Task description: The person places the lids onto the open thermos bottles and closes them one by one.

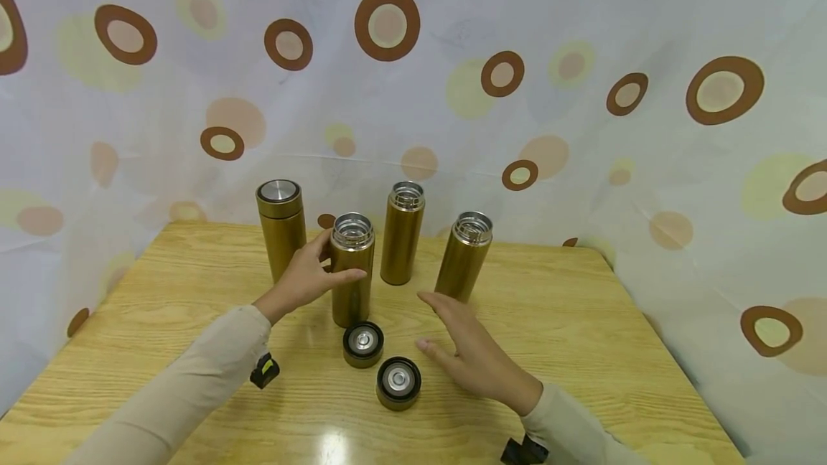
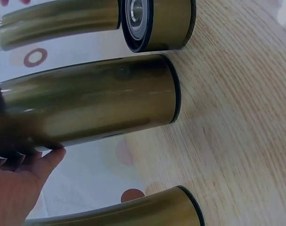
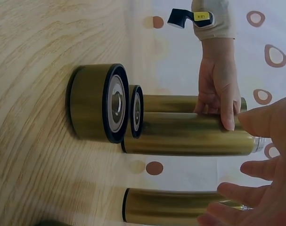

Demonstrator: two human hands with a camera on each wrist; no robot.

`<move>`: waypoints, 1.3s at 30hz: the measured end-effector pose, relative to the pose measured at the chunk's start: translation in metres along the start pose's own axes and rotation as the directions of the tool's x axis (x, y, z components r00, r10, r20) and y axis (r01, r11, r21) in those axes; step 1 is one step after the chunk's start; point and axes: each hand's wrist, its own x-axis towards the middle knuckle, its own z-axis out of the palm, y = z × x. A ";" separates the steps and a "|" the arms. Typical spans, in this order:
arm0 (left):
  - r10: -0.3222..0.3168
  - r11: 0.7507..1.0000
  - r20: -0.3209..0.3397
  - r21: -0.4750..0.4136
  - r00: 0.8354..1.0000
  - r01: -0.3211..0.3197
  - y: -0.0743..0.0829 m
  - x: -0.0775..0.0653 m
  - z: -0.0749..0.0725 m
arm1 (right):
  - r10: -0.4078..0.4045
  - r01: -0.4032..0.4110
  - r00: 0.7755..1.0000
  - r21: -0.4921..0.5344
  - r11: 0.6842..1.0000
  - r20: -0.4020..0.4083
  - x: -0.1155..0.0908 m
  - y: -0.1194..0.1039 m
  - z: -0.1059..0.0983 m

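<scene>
My left hand (image 1: 302, 281) grips an uncapped gold thermos bottle (image 1: 352, 293), its thumb across the front and fingers round the side. That bottle stands upright on the table, its steel mouth showing. In the left wrist view the fingertips lie against the bottle's body (image 2: 100, 101). Two gold lids with black rims, a farther lid (image 1: 363, 341) and a nearer lid (image 1: 398, 384), lie inner side up before it. To their right hovers my right hand (image 1: 474, 354), fingers spread and holding nothing, as the right wrist view confirms.
A capped gold thermos (image 1: 282, 235) stands behind my left hand. Two more uncapped thermoses stand on the wooden table (image 1: 614, 350), one at the back (image 1: 402, 242) and one to the right (image 1: 461, 264). Behind the table hangs a white cloth (image 1: 439, 113) with brown rings.
</scene>
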 end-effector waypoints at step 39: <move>0.017 1.000 -0.026 0.010 1.000 -0.017 -0.003 0.000 0.002 | 0.245 -0.124 0.907 -0.339 0.933 0.342 0.078 -0.018 0.078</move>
